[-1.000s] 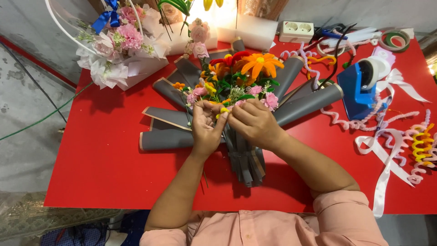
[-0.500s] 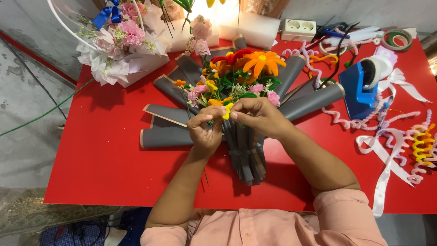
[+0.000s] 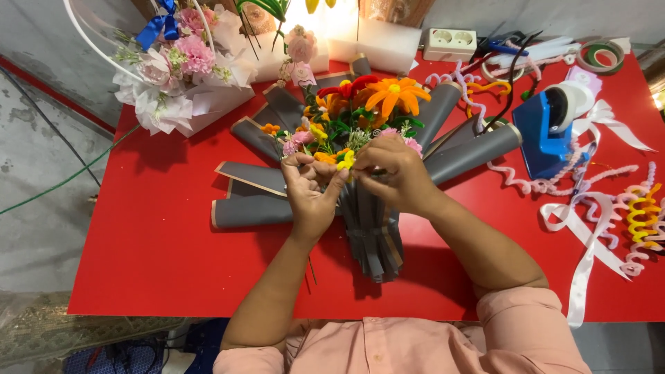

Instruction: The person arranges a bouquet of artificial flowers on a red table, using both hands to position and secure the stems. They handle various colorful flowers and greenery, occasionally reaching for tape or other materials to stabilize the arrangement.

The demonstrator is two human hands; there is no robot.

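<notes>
A bouquet of small craft flowers (image 3: 360, 114), orange, red, yellow and pink, lies on the red table (image 3: 152, 242), wrapped in fanned dark grey paper cones (image 3: 253, 211). My left hand (image 3: 312, 190) and my right hand (image 3: 395, 170) meet at the lower middle of the bouquet. Both pinch a small yellow flower (image 3: 345, 161) between their fingertips, just above the gathered grey wrapping (image 3: 374, 235).
A white-wrapped pink flower arrangement (image 3: 176, 73) with a blue bow stands at the back left. A blue tape dispenser (image 3: 547, 128) sits to the right, with curled pipe cleaners (image 3: 641, 218), white ribbon (image 3: 585, 249), tape rolls (image 3: 603, 55) and a white power socket (image 3: 450, 43) around it.
Both hands have stayed at the bouquet's middle. The fingers have shifted slightly and now pinch the yellow flower closer together.
</notes>
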